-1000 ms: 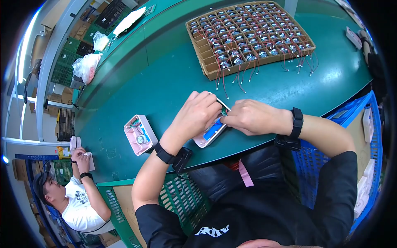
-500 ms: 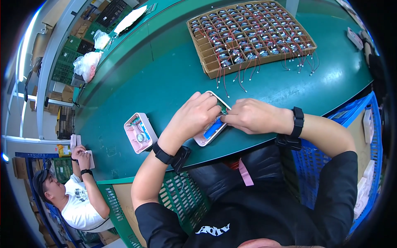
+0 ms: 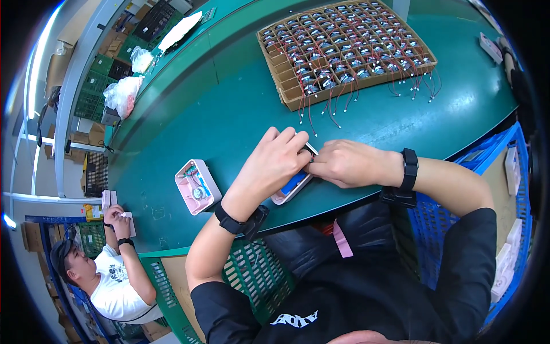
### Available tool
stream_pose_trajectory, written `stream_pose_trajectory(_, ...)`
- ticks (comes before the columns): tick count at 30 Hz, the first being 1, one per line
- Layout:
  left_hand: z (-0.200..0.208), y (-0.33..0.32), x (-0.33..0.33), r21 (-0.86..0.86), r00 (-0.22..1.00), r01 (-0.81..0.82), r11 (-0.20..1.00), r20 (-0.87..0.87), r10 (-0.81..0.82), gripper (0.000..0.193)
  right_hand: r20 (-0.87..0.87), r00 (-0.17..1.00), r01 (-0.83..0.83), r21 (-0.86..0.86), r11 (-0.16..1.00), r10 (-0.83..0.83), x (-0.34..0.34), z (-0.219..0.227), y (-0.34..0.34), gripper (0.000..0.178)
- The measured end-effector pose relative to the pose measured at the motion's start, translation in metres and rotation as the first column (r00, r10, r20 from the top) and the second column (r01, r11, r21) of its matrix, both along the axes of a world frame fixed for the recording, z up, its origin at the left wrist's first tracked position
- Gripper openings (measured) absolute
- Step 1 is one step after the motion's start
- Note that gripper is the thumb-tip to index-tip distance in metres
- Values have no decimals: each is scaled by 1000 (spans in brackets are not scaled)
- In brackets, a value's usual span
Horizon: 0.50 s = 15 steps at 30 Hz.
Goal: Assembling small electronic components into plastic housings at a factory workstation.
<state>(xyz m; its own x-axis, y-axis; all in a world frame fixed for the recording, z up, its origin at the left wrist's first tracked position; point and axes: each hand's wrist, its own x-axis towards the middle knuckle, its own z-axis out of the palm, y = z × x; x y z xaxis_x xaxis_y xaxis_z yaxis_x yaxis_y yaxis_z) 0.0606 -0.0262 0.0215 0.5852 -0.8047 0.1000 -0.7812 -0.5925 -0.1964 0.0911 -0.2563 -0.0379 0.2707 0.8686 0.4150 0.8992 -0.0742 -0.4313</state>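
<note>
Right now, a small pale case (image 3: 281, 198) sits on the green table (image 3: 229, 114) directly beneath both hands, its near end, with a blue block (image 3: 294, 182) inside, showing below the left hand. The left hand (image 3: 278, 155) arches over the case from the left, fingers curled down; the right hand (image 3: 346, 163) comes in from the right, thumb and forefinger drawn in at the case's right edge. The two hands' fingertips nearly meet there, but what either one grips I cannot tell.

Left of the left forearm lies a second pale pink case (image 3: 212, 184), open upward, with a round speaker (image 3: 198, 193) in it. Beyond the hands stands a divided cardboard tray (image 3: 293, 104) of speakers, red wires trailing over its near edge. Far left, a co-worker (image 3: 117, 286) sits at the table.
</note>
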Motion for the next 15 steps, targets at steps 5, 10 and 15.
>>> stream_pose_trajectory(5, -4, -2, 2, 28, 999, -12, 1000, 34, 11, 4, -4, 1000, 1, -8, 1000, -1, 2, -4, 0, 11)
stream_pose_trajectory(10, -15, -1, 2, -20, 997, -10, 1000, 70, 11, 4, -34, 999, 12, 34, 999, -11, 2, -4, 1, 11)
stream_pose_trajectory(15, -24, -3, 1, -156, 990, 2, 988, 138, 20, 4, -12, 999, 45, 2, 999, -45, -1, -5, 0, 15)
